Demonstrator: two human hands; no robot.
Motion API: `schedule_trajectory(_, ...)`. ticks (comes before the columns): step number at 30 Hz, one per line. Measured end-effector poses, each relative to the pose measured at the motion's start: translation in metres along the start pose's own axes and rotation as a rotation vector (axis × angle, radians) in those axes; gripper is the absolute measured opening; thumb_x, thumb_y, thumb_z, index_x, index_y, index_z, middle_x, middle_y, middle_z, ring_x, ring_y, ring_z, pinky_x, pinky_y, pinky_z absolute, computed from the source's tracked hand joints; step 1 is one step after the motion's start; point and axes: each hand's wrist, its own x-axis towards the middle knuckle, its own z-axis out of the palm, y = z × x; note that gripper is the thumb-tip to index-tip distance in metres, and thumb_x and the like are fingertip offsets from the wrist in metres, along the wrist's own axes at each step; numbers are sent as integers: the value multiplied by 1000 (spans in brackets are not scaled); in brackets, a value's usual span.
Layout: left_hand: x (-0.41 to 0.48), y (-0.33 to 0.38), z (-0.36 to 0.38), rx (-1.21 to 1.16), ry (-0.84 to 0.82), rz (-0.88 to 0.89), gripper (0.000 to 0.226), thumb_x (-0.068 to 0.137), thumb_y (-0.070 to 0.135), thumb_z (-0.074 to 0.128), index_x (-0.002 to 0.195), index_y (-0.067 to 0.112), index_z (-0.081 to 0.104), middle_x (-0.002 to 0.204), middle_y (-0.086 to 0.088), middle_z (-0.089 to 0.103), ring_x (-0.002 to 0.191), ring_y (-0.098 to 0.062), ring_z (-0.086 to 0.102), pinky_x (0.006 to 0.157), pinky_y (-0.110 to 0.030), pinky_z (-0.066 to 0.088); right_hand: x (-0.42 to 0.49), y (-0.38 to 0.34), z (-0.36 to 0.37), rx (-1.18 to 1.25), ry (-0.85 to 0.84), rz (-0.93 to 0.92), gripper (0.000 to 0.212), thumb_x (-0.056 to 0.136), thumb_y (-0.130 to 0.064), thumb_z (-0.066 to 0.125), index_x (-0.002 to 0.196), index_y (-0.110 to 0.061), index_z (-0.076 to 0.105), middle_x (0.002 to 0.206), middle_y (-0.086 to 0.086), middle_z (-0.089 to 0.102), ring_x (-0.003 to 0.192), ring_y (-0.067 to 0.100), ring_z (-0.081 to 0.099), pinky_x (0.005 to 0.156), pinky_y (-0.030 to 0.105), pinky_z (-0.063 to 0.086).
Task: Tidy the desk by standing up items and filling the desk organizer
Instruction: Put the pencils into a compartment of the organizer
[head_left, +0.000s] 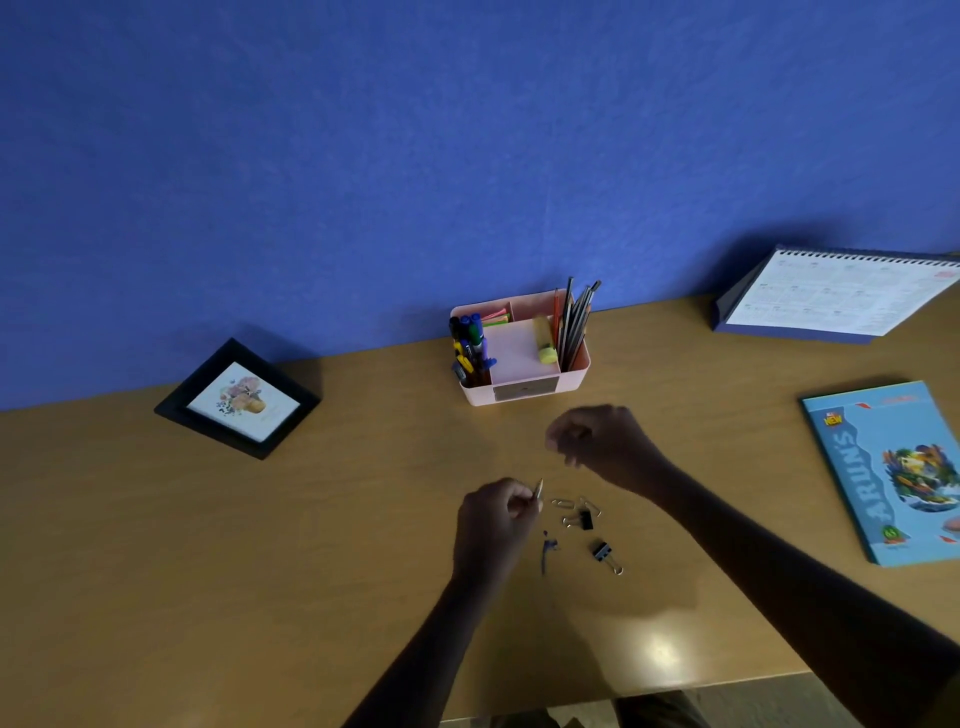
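Observation:
A pink desk organizer (574, 366) stands at the wall, holding pens, pencils, sticky notes and a yellow highlighter. My left hand (493, 525) pinches a small metal paper clip (538, 489) just above the desk. My right hand (602, 441) hovers between the organizer and the clips, fingers curled; it is blurred and I cannot tell whether it holds anything. On the desk lie loose paper clips (563, 503), two black binder clips (605, 553) and a small blue clip (547, 550).
A black picture frame (236, 397) stands at the left by the blue wall. A desk calendar (831, 299) stands at the back right. A blue book (893, 470) lies flat at the right edge. The wooden desk (260, 545) ends near the bottom.

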Motion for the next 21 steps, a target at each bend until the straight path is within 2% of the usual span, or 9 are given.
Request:
schedule_trajectory(3,10,10,-5,-34,33,47,13,96,30,78,103,19,80,89,11,78,77,6,70,70,-9,55,-12,-3,13,61,-91,65,3,96,-16,77,97,-19,78,84,-6,78,72,10,76,64,25,63)
schedule_trajectory(8,18,23,-8,-77,78,84,17,97,30,77,109,18,80,93,10,78,81,2,71,71,-15,58,-13,-6,11,105,-17,103,7,97,-11,76,93,-16,77,79,-1,77,70,14,76,67,33,66)
schedule_trajectory(12,19,26,-8,-128,95,81,20,97,33,77,111,18,79,96,11,79,84,2,72,73,-16,60,-6,-10,-8,68,34,60,8,98,-11,73,93,-17,76,78,-1,76,69,11,75,64,26,63)
schedule_trajectory(18,15,16,-8,-77,128,31,18,98,27,76,114,18,80,101,8,80,86,3,72,74,-7,54,17,-18,-63,86,307,5,11,99,-12,71,94,-17,78,76,-1,77,67,13,75,66,26,62)
schedule_trajectory(21,15,11,-8,-44,117,13,16,100,26,74,113,19,80,103,9,80,88,1,73,76,-13,58,31,-23,-88,103,460,-11,12,100,-13,70,93,-17,78,76,-1,77,69,15,75,68,32,62)
